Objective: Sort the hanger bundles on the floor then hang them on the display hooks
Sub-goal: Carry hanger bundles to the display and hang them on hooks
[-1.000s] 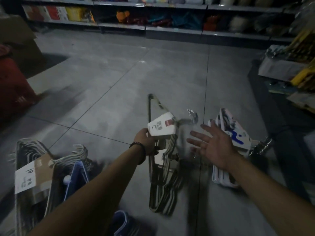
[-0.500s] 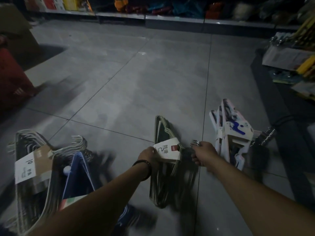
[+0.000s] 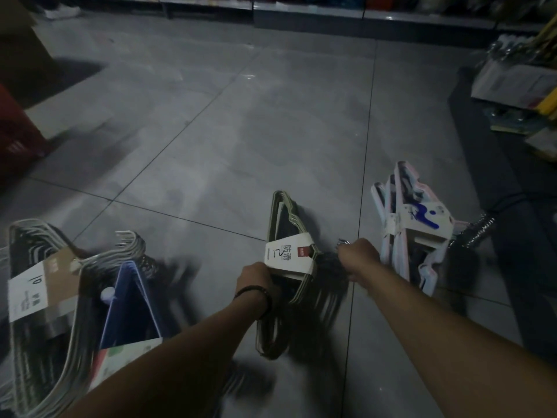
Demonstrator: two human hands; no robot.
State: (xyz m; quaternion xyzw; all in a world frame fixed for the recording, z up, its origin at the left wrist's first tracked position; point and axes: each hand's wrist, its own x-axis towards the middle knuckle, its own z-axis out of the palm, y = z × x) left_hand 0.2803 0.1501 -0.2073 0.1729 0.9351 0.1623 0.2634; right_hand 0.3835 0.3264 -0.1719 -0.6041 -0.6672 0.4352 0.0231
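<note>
Dim shop aisle, grey tiled floor. Sorting stage. Nothing is hung as far as the view shows, and no display hooks can be picked out.

In hand: olive hanger bundle, wrapped in a white paper band, centre foreground between both hands.
- Left hand grips it at the band's near-left edge, fingers curled under and mostly out of sight.
- Right hand is fisted round the bundle's hook end; a few metal hook tips stick out above the knuckles.
- The bundle's lower part is smeared by blur, so it may be just off the tile rather than resting on it. Cannot tell.

On the floor:
- White plastic hanger bundle with a blue-printed card, just beside the right hand on its outer side.
- Grey wire hanger bundle with a cardboard band, far left.
- Blue hanger bundle lying against the wire one.

Far side: stocked shelving, too dark to read.

Judgement: the kinds lie apart in rough groups, so the sorting looks partly done, with one bundle being handled. Left to do: settle the sort, carry each bundle to the hooks and hang it. All the hanging remains.
</note>
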